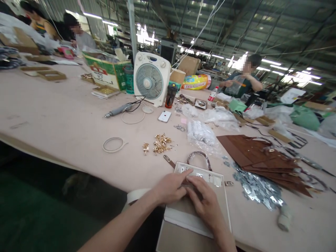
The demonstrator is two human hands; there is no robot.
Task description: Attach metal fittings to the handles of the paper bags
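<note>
A taupe handbag with pale edges (220, 206) lies at the table's front edge, its wrapped loop handle (199, 154) pointing away from me. Short straps with metal fittings stick out at its sides, one strap (169, 161) on the left and another (229, 183) on the right. My left hand (170, 187) rests over the bag's upper part, index finger extended and the others curled. My right hand (203, 199) meets it there with bent fingers. Both sets of fingertips come together over the bag; whatever small thing is between them is hidden.
Gold-coloured metal fittings (161, 143) lie beyond the bag. To the right are silver metal plates (257, 187) and stacked brown sheets (252, 150). Farther back stand a fan (151, 80), a powered screwdriver (118, 110) and a phone (164, 116). Other people sit around the table.
</note>
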